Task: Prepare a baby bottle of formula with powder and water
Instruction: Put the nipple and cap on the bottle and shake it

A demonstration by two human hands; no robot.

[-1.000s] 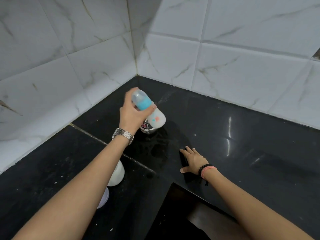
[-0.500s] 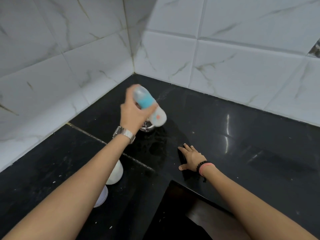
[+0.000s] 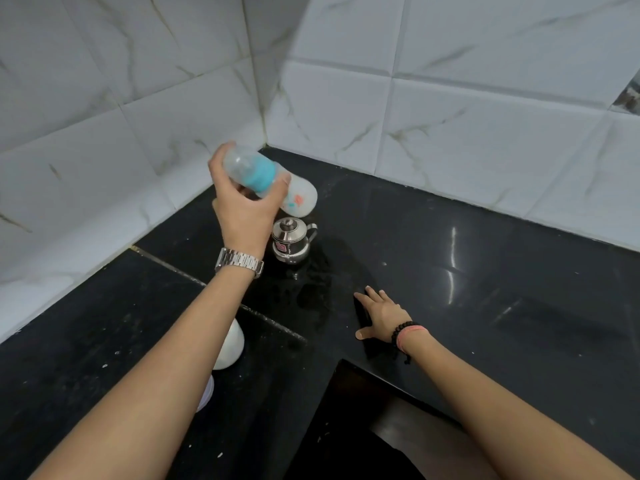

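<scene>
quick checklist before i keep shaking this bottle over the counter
1. Left hand grips the baby bottle: ok.
2. Blue collar and clear cap on the bottle: ok; how tight, cannot tell.
3. Powder fully mixed in: cannot tell.
4. Room under the bottle: not ok, the steel pot stands right below.
5. Right hand flat on the counter for support: ok.
6. Counter dry: not ok, it looks wet near the pot.

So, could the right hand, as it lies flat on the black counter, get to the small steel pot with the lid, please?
Probably yes: the right hand is free, and only bare black counter lies between it and the small steel pot.
</scene>
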